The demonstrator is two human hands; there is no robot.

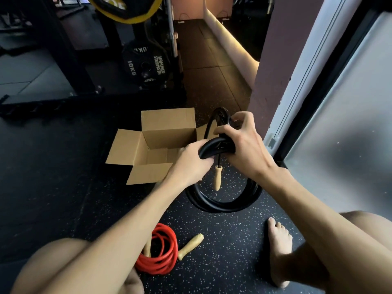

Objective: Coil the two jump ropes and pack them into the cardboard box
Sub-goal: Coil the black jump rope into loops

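Observation:
A thick black jump rope (224, 203) hangs in a coil in front of me, just right of the open cardboard box (167, 129). My left hand (191, 162) grips the top of the coil from the left. My right hand (241, 143) holds the same bundle from the right and pinches a smaller loop above it. One wooden handle (218, 178) of the black rope dangles inside the coil. The red jump rope (162, 251) lies coiled on the floor near my left knee, with a wooden handle (191, 246) sticking out to the right.
The box stands on dark speckled rubber floor with its flaps spread. A weight rack with a 10 kg plate (144, 64) stands behind it. A pillar and a frosted glass door (343, 124) close off the right. My bare right foot (279, 249) rests on the floor.

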